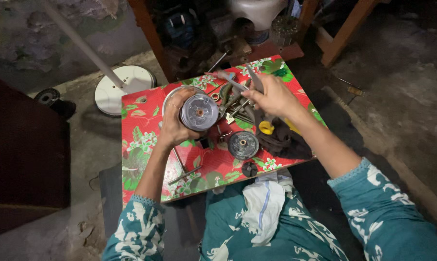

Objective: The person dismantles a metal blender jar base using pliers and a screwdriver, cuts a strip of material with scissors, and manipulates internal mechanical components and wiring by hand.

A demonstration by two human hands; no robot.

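Observation:
My left hand [172, 123] grips a round silver motor housing [199, 112] and holds it above a small table with a red flowered cover [141, 130]. My right hand [274, 96] is raised over the far side of the table and closed on a pair of grey pliers [238, 83], whose jaws point toward the housing. A dark round motor cover [243, 145] lies flat on the table below the housing. A small black knob [249, 169] sits near the table's front edge.
A dark cloth [283, 140] with a yellow part [266, 127] lies at the table's right. Loose metal tools [238, 108] are piled behind. A thin rod [184, 175] lies at the front. A white fan base with pole [124, 87] stands left. Wooden legs [346, 31] rise behind.

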